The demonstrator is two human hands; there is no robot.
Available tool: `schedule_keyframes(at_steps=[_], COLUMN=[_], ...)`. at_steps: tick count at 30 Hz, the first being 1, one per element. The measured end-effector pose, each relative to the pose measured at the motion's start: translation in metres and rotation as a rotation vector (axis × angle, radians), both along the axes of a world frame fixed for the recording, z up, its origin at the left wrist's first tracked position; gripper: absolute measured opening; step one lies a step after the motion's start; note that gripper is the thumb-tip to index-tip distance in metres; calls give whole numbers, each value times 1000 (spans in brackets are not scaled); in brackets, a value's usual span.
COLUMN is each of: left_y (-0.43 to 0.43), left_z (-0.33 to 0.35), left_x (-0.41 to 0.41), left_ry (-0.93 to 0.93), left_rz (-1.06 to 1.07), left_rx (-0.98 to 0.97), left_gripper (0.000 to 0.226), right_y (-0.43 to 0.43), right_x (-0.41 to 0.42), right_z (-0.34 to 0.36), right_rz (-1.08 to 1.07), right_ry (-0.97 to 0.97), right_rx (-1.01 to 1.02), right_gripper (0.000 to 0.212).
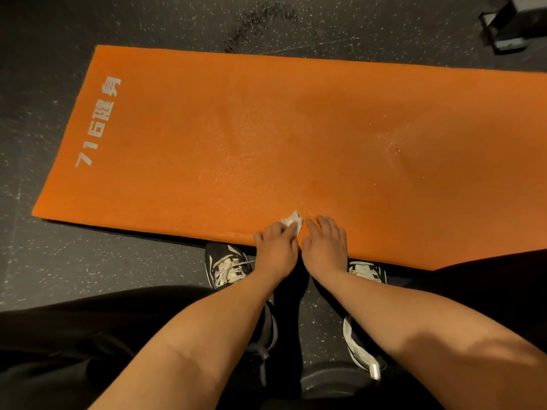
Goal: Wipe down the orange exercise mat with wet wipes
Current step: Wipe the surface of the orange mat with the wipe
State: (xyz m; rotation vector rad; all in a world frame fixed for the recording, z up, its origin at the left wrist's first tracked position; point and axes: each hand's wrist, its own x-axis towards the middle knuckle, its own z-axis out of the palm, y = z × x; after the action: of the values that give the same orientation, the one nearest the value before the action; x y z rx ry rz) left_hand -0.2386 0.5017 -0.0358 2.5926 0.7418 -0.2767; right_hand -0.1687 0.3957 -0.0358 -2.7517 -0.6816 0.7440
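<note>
The orange exercise mat lies flat on the dark floor, with white lettering at its left end and damp, shiny patches toward the right. A crumpled white wet wipe sits on the mat near its front edge. My left hand grips the wipe, fingers curled over it, pressing it onto the mat. Right beside it, my right hand lies on the mat's front edge with fingers spread and nearly flat, holding nothing.
Speckled black rubber flooring surrounds the mat. My two black-and-white sneakers stand just in front of the mat's near edge. A dark piece of gym equipment sits at the far right corner.
</note>
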Motion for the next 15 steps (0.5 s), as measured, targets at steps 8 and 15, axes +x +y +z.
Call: schedule_keyframes(at_steps=[8, 15], left_y=[30, -26], left_z=[-6, -2], left_x=[-10, 5], left_ry=[156, 61], left_rz=[224, -104], left_rx=[157, 20], left_gripper=[40, 52], right_y=[-5, -20], right_x=[6, 16], right_z=[-1, 5], right_rz=[33, -92], right_ry=[-12, -41], right_rx=[51, 23], right_gripper=[49, 47])
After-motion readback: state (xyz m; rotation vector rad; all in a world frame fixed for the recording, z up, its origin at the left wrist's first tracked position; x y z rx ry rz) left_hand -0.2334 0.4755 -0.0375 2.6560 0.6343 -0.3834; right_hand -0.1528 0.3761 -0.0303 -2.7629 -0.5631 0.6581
